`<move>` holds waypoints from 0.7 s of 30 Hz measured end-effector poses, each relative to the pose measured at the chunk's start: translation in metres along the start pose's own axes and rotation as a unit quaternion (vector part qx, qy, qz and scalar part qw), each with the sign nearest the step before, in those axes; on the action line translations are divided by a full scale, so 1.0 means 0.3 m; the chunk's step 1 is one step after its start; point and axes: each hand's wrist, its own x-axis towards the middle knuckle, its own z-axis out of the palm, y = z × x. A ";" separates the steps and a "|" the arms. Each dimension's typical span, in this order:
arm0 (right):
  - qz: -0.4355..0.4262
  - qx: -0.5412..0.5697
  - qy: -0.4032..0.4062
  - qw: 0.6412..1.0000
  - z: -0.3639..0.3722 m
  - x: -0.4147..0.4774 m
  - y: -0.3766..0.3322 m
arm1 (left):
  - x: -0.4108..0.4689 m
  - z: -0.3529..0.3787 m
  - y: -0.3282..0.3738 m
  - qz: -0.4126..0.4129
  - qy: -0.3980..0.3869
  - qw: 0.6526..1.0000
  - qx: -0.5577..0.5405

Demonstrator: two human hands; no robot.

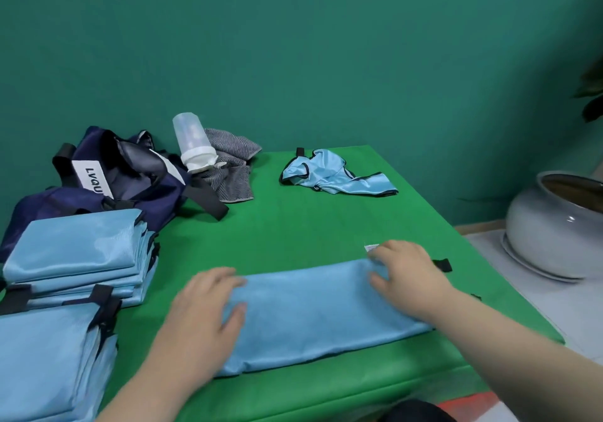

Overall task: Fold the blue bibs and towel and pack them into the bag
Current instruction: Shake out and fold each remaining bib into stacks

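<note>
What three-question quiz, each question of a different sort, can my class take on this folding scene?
1. True or false: the crumpled bib at the table's far side is folded.
2. The left hand and right hand rest on: A the flat bib, B a shoe, C a book?
3. Fill in: the folded bib stacks lie to the person's ____.
Key: 1 false; 2 A; 3 left.

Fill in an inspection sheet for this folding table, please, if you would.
Surface: green table.
Job's things: flat bib under both hands; folded bibs in a far stack and a near stack, left; crumpled bib at the far side; navy bag and grey towel far left.
Clutter: clear bottle resting tilted on the towel.
Hands: left hand and right hand press the flat bib's ends.
Cables: nothing seen.
Surroundings: teal wall; grey pot on the floor, right.
</note>
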 end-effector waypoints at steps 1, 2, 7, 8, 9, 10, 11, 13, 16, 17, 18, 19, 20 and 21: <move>-0.018 0.017 -0.005 1.000 0.015 -0.023 -0.045 | -0.027 0.017 0.026 0.038 -0.038 0.999 -0.005; -0.030 0.027 -0.017 0.999 0.034 -0.038 -0.086 | -0.046 0.039 0.045 0.079 -0.075 0.994 0.006; -0.017 0.044 -0.059 0.997 0.117 -0.058 -0.203 | -0.011 0.108 0.074 0.098 -0.207 0.964 0.136; -0.011 0.045 -0.063 0.997 0.131 -0.060 -0.207 | 0.009 0.111 0.066 0.077 -0.227 0.961 0.139; -0.008 0.043 -0.067 0.997 0.143 -0.064 -0.206 | 0.023 0.105 0.057 0.034 -0.260 0.955 0.139; -0.008 0.040 -0.069 0.997 0.153 -0.067 -0.203 | 0.030 0.103 0.042 0.002 -0.274 0.950 0.152; -0.009 0.040 -0.069 0.997 0.159 -0.069 -0.201 | 0.032 0.094 0.029 -0.016 -0.268 0.947 0.175; -0.009 0.045 -0.064 0.997 0.164 -0.070 -0.198 | 0.025 0.076 -0.010 -0.062 -0.252 0.944 0.203; -0.007 0.048 -0.054 0.997 0.170 -0.070 -0.200 | -0.010 0.046 -0.055 -0.138 -0.224 0.941 0.216; -0.006 0.050 -0.051 0.997 0.172 -0.072 -0.201 | -0.025 0.037 -0.063 -0.153 -0.215 0.941 0.211; -0.005 0.053 -0.050 0.997 0.174 -0.073 -0.200 | -0.041 0.029 -0.068 -0.163 -0.205 0.943 0.203; -0.004 0.056 -0.050 0.997 0.174 -0.074 -0.199 | -0.058 0.022 -0.072 -0.171 -0.200 0.945 0.196; -0.005 0.061 -0.052 0.997 0.174 -0.074 -0.197 | -0.074 0.017 -0.077 -0.176 -0.202 0.945 0.188; -0.007 0.069 -0.052 0.996 0.174 -0.073 -0.195 | -0.090 0.012 -0.082 -0.176 -0.207 0.945 0.179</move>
